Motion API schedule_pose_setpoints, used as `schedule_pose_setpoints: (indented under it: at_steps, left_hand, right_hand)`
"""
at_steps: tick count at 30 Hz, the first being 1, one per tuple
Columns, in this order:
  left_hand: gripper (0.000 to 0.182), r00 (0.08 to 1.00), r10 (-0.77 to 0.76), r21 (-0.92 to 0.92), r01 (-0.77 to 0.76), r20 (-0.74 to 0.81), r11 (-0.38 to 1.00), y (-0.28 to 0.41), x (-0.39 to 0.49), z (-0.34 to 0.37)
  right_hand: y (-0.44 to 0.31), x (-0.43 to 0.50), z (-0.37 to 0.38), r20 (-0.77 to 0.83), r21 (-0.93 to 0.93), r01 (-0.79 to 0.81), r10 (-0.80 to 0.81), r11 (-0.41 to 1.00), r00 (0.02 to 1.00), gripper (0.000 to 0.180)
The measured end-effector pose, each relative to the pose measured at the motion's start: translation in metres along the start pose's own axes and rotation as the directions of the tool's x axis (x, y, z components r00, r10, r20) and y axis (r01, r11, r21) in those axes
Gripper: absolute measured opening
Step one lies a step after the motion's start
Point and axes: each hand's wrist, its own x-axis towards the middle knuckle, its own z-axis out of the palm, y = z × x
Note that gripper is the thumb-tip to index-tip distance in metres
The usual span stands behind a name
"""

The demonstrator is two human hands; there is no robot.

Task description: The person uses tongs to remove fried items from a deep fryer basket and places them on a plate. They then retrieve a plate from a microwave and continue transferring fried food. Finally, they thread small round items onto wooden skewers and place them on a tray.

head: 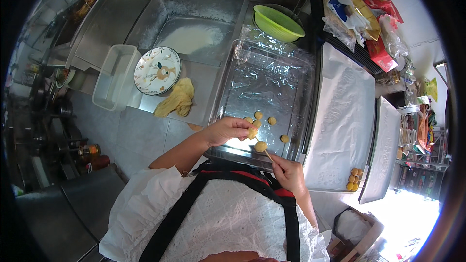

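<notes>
My left hand pinches a yellow dough ball at the upper end of a thin wooden skewer. Lower on the skewer sits a second ball. Between the fingertips of my right hand is the skewer's lower end. Both hands are over the near end of a metal tray lined with clear plastic film. Several loose dough balls lie on the film just beyond my hands, one of them off to the right. My left fingers partly hide the upper ball.
Left of the tray are a crumpled yellow cloth, a patterned plate and a translucent plastic bin. A green colander stands behind. On the right, a paper-lined tray holds skewered balls at its near corner.
</notes>
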Motion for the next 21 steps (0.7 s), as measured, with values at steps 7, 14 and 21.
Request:
schedule_pose_setpoints:
  at_steps: [7, 14, 21]
  left_hand:
    - [0.032, 0.999, -0.021, -0.016, 0.022, 0.033, 1.0, -0.005, 0.001, 0.007]
    - [0.032, 0.998, -0.055, 0.032, 0.054, 0.027, 0.998, -0.005, 0.007, 0.008]
    - [0.032, 0.935, 0.283, 0.933, 0.107, -0.212, 0.343, -0.026, 0.013, 0.002]
  right_hand:
    - [-0.004, 0.004, 0.0, 0.03, -0.038, -0.05, 0.051, 0.998, 0.998, 0.022]
    - [0.0, 0.004, 0.002, 0.015, 0.033, -0.071, 0.07, 0.997, 0.997, 0.022]
    - [0.009, -0.004, -0.004, -0.065, 0.051, -0.198, 0.201, 0.979, 0.978, 0.02]
